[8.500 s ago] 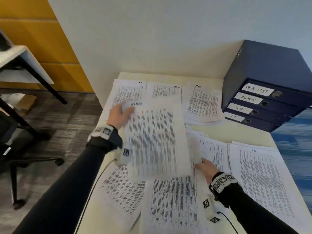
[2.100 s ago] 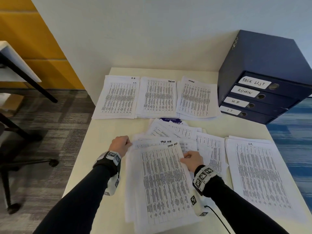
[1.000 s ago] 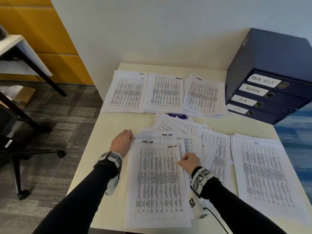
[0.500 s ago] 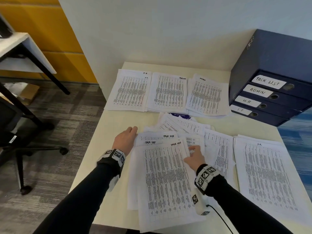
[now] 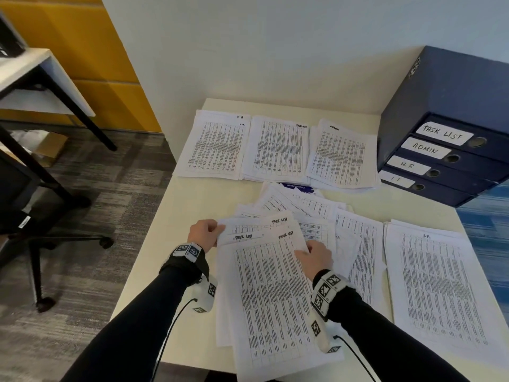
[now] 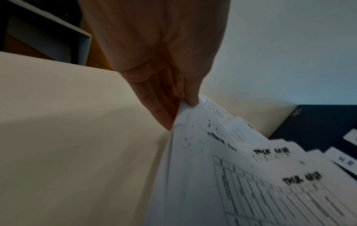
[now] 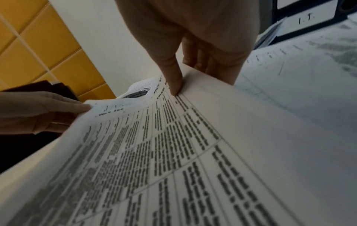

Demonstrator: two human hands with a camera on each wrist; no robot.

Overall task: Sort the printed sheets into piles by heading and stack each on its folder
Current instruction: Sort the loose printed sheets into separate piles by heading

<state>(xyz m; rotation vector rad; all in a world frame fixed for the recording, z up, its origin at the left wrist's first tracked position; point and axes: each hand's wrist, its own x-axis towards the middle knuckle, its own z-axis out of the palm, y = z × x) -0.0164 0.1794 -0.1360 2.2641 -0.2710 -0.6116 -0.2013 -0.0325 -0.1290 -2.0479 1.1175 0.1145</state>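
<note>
A bundle of "Task List" sheets point(image 5: 272, 288) lies near the table's front edge. My left hand point(image 5: 203, 234) pinches its top left corner point(image 6: 183, 111), thumb on top and fingers beneath. My right hand point(image 5: 314, 256) grips the bundle's right edge, thumb point(image 7: 174, 82) on top and fingers curled under. Unsorted sheets point(image 5: 311, 208) fan out behind. Sorted piles lie along the back: H.R. point(image 5: 217, 146), Task List point(image 5: 278, 150), Admin point(image 5: 341, 157). An I.T. pile point(image 5: 438, 288) lies at the right. Stacked blue folders point(image 5: 451, 139) carry the labels Task List, Admin, H.R., I.T.
The cream table point(image 5: 190, 205) ends at its left edge beside my left hand, with grey carpet below. An office chair point(image 5: 24, 224) and another desk point(image 5: 41, 75) stand to the left. A white wall rises behind the table.
My left hand went from lying flat on the table to pinching the bundle's top left corner. My right hand closed on the right edge. The bundle has lifted slightly.
</note>
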